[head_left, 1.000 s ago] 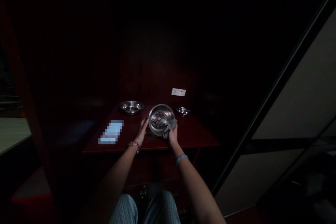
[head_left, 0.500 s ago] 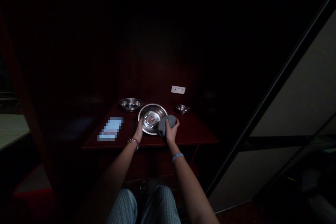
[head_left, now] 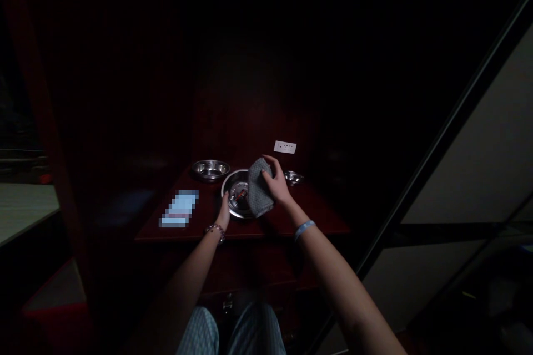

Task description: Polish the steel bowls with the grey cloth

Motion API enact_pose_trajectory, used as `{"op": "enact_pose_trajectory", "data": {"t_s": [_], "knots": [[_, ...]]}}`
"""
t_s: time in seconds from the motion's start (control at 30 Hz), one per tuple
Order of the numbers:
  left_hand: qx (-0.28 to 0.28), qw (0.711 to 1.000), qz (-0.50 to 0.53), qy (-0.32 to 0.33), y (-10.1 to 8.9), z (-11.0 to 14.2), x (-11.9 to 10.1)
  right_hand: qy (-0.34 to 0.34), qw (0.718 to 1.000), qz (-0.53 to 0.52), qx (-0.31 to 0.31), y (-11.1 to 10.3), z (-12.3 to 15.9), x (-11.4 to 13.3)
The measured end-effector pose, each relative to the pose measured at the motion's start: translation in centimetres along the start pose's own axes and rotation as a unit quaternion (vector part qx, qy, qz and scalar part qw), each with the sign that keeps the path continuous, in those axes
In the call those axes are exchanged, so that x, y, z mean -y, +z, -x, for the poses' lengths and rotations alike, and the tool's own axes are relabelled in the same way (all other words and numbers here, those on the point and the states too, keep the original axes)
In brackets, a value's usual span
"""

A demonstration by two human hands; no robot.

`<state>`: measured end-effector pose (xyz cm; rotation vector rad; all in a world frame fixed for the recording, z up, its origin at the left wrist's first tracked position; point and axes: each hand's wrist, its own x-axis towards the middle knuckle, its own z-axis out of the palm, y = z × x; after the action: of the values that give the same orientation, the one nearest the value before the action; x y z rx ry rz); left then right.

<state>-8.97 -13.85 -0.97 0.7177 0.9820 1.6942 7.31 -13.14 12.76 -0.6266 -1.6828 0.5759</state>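
My left hand [head_left: 224, 212] grips the near left rim of a shiny metal basin [head_left: 239, 210], its thumb over the edge. A small label with red on it shows on the basin's bottom. Between the thumb and fingers of my right hand [head_left: 276, 180] is a grey cloth [head_left: 260, 188], held up in front of the basin's right side and hiding that part. Whether the cloth touches the basin, I cannot tell. Behind them on the dark red desk [head_left: 308, 216] stand a second metal basin [head_left: 210, 170] at left and a small metal bowl [head_left: 293, 178] at right, partly behind my right hand.
A blurred-out bright rectangle [head_left: 179, 209] lies on the desk's left side. A white socket plate [head_left: 285, 147] is on the back wall. Dark panels close in on both sides. My knees [head_left: 258, 330] are below the desk's front edge, near a metal latch [head_left: 227, 303].
My right hand has lifted the grey cloth up from the basin's right rim, and the cloth now hangs more spread out. The basin looks less tilted toward me. My left hand keeps its hold.
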Motion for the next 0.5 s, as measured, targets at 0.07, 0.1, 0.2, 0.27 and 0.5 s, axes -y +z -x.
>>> {"op": "enact_pose_trajectory", "data": {"t_s": [0.07, 0.1, 0.2, 0.27, 0.5], "knots": [[0.0, 1.0, -0.001, 0.006, 0.0, 0.1, -0.1, -0.008, 1.0, 0.016, -0.023, -0.4, -0.5, 0.1], [0.0, 1.0, -0.004, 0.012, 0.0, 0.1, -0.1, 0.001, 0.999, 0.037, -0.038, -0.7, -0.2, -0.4], [-0.005, 1.0, -0.015, 0.025, -0.1, 0.2, -0.1, 0.058, 0.988, 0.13, -0.067, -1.9, 2.0, -2.7], [0.001, 0.999, -0.024, 0.03, -0.2, 0.2, 0.0, 0.091, 0.978, 0.172, -0.068, -2.6, 3.6, -4.4], [-0.008, 0.999, -0.023, 0.032, -0.3, 0.3, 0.1, 0.062, 0.955, 0.264, -0.117, -2.0, 5.6, -6.0]]}}
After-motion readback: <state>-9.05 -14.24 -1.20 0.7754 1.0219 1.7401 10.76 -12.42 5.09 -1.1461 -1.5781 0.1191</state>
